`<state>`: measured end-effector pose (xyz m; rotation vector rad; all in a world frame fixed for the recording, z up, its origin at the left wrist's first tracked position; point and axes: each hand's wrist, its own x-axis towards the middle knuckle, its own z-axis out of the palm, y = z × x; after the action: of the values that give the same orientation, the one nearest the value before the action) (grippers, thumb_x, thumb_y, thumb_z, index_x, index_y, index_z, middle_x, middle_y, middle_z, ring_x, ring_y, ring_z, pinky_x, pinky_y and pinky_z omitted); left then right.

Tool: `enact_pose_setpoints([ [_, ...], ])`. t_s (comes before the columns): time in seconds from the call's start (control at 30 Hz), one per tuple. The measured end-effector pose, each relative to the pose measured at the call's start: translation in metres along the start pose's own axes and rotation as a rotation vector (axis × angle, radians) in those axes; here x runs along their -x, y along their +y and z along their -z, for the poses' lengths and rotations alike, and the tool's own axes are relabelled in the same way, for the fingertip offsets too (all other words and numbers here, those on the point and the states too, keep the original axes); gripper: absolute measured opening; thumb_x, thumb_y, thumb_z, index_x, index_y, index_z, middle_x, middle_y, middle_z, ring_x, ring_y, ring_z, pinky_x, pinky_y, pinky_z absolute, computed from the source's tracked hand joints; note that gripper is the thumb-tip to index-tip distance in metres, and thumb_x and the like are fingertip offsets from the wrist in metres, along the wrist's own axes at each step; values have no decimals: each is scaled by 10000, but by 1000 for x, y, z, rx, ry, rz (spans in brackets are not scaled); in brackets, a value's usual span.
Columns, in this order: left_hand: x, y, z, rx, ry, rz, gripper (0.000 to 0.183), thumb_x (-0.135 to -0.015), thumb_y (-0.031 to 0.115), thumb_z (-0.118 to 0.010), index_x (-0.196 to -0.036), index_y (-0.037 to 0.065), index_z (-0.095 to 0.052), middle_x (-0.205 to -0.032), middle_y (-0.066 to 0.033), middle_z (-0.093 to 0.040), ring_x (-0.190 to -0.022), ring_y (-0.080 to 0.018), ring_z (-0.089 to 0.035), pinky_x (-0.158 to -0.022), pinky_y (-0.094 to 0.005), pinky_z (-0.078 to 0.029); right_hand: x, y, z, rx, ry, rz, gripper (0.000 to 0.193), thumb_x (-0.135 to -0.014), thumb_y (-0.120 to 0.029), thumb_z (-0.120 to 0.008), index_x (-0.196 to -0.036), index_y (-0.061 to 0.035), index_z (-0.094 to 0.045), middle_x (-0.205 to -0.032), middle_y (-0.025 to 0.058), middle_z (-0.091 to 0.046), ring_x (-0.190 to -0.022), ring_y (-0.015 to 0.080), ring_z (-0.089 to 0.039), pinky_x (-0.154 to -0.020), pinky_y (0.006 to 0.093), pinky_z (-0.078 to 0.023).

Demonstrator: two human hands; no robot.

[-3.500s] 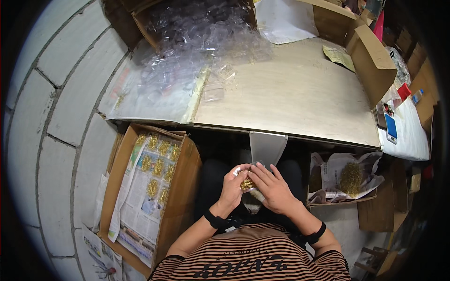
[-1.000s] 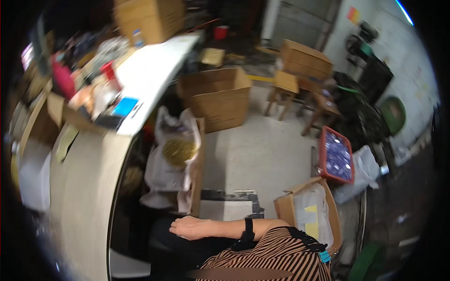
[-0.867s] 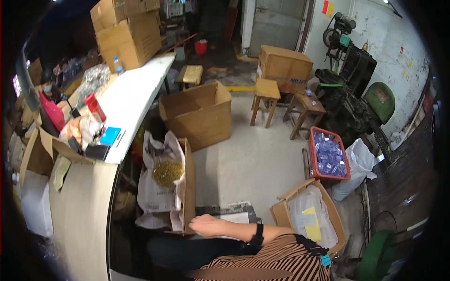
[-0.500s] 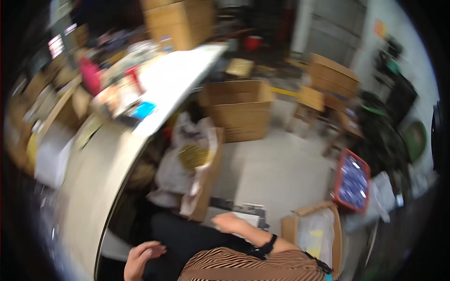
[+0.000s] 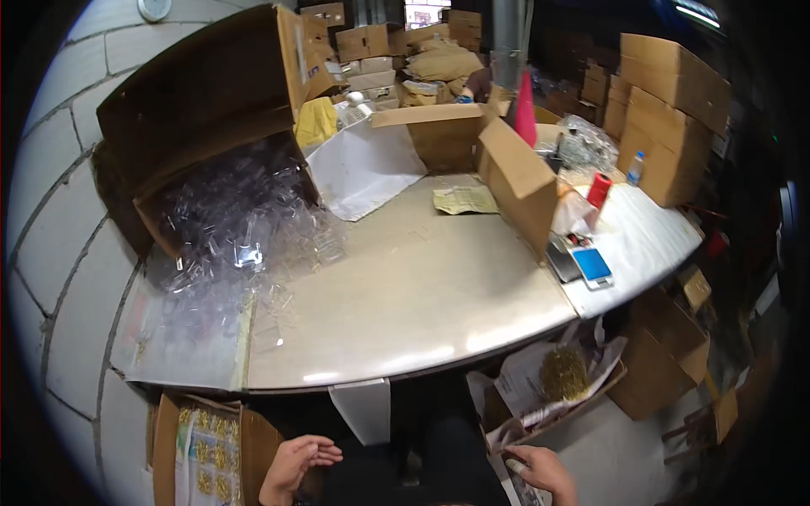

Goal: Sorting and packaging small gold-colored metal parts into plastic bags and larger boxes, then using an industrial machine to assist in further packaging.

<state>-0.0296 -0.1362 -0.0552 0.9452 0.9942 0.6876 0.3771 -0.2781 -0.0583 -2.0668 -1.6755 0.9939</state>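
Observation:
My left hand [image 5: 299,464] is low in the view, its fingers stretched out with nothing in them. It is nearest to an open cardboard box [image 5: 260,447] where several clear packets of small gold-coloured pieces [image 5: 221,457] lie on a white lining. My right hand [image 5: 544,470] hangs at the lower right, fingers loosely extended and no held thing visible. Just beyond it stands a paper-lined box [image 5: 498,396] with a heap of gold-coloured pieces [image 5: 563,375]. Printed sheets [image 5: 516,487] lie below that hand, partly hidden by it.
A worktable [image 5: 380,295] spans the view ahead. Clear plastic pieces [image 5: 245,211] spill from a tipped carton [image 5: 198,93] at left. On the right are a blue-screened device [image 5: 592,265], a red roll [image 5: 599,191] and a bottle [image 5: 635,169]. A cardboard box [image 5: 658,354] stands on the floor.
My view has swung left from the floor and side boxes to face the table. My right hand has moved away from my lap to beside the paper-lined box; the left stays open.

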Motion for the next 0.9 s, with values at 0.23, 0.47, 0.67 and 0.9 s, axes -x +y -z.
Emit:
enact_pose_setpoints([
  [0.23, -49, 42, 7, 182, 41, 124, 336, -895, 192, -539, -1112, -65, -531, -993, -186, -634, -916, -266, -638, -821, -346, -512, -131, -81, 35, -144, 129, 528, 555, -604, 37, -564, -1142, -94, -582, -1042, 102, -636, -919, 279, -621, -774, 346, -514],
  [0.47, -108, 164, -29, 106, -199, 205, 494, -899, 335, -538, -1174, -70, -472, -1095, -209, -578, -1014, -324, -586, -880, -406, -477, -153, -65, 17, 144, -316, 233, 306, -743, -105, -536, -1031, -8, -569, -931, 161, -604, -891, 320, -600, -716, 426, -513],
  [0.67, -161, 240, -99, -110, -397, 314, 470, -915, 322, -510, -1184, -61, -471, -1088, -195, -577, -987, -303, -582, -863, -393, -476, 25, 82, -3, -61, -56, -725, 353, -720, -61, -532, -1063, -56, -619, -992, 174, -645, -951, 346, -610, -803, 432, -491],
  [0.9, -139, 235, -175, -298, -456, 298, 466, -928, 300, -482, -1215, -65, -443, -1143, -206, -546, -1055, -320, -549, -913, -419, -443, 215, 128, -93, -168, -63, -1162, 259, -730, -135, -554, -936, -34, -675, -932, 218, -651, -853, 346, -641, -730, 415, -510],
])
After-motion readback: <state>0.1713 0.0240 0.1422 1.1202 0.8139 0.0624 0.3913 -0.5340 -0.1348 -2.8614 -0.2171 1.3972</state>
